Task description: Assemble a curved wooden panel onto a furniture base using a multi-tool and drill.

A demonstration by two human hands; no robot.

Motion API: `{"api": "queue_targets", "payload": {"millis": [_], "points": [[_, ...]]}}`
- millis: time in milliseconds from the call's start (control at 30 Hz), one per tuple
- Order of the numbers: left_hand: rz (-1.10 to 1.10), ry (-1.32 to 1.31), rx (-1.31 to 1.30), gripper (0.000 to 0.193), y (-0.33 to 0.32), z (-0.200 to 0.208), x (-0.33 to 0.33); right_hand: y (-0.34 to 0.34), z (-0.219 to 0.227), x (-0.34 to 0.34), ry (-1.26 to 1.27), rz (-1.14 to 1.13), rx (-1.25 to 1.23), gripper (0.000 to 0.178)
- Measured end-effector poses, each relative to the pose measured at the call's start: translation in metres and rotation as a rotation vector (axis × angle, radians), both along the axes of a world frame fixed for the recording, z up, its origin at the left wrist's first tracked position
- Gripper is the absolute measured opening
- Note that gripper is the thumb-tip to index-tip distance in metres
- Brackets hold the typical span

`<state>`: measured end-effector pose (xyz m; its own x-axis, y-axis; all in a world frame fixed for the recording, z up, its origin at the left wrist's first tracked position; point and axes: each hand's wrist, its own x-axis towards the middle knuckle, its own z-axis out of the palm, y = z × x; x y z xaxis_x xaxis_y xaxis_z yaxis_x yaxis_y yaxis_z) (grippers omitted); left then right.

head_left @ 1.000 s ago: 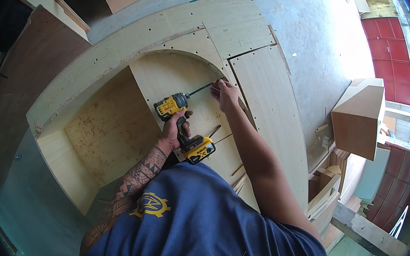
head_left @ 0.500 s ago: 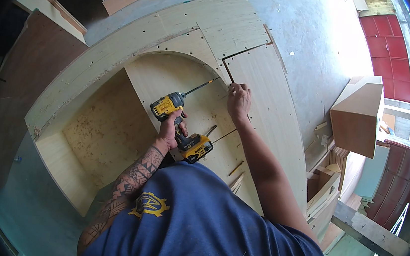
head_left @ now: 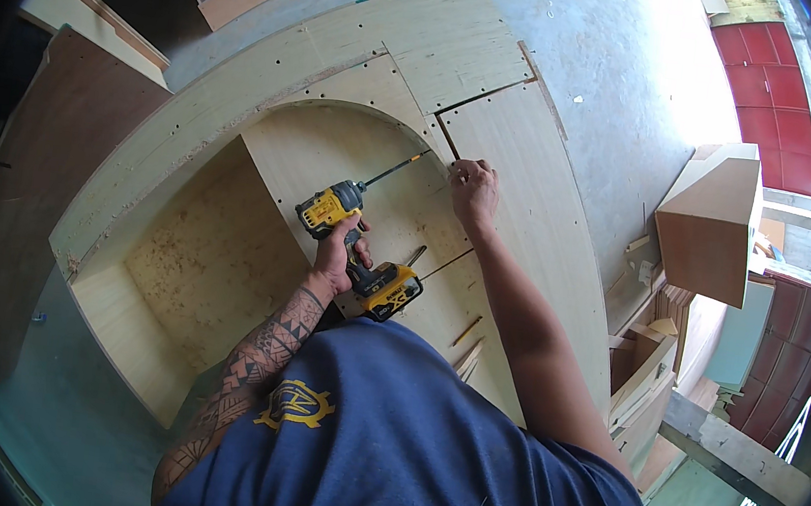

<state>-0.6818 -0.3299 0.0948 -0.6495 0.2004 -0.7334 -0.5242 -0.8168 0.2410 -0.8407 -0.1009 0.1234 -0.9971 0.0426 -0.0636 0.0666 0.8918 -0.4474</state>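
My left hand is closed round the grip of a yellow and black cordless drill. Its long thin bit points up and right, the tip close to the edge of an arched opening in a large plywood cabinet. My right hand rests with curled fingers on the cabinet's pale panel, at the lower end of a dark gap. Those fingers look pinched together; anything between them is too small to make out.
A pencil and thin wood strips lie on the plywood near my body. Left of the drill is a deep recess. Brown boards stand at the left, a wooden box at the right, and red cabinet doors beyond it.
Almost nothing differs. The whole view has shifted very slightly, while both hands and the drill keep their places over the cabinet.
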Motion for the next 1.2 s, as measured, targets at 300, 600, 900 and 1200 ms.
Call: {"api": "queue_targets", "payload": {"millis": [300, 600, 900, 1200], "points": [[0.004, -0.007, 0.009, 0.032, 0.003, 0.005, -0.004, 0.003, 0.0, -0.003, -0.019, 0.014, 0.024, 0.021], [0.006, -0.006, 0.007, 0.031, 0.005, 0.002, -0.006, 0.003, 0.001, -0.003, -0.006, 0.014, 0.039, 0.02], [0.004, -0.005, 0.005, 0.03, 0.006, 0.003, -0.009, -0.001, 0.003, -0.003, -0.026, 0.017, 0.041, 0.022], [-0.015, 0.018, -0.006, 0.031, 0.008, 0.006, -0.01, -0.001, 0.005, -0.001, -0.007, 0.004, 0.029, 0.023]]}}
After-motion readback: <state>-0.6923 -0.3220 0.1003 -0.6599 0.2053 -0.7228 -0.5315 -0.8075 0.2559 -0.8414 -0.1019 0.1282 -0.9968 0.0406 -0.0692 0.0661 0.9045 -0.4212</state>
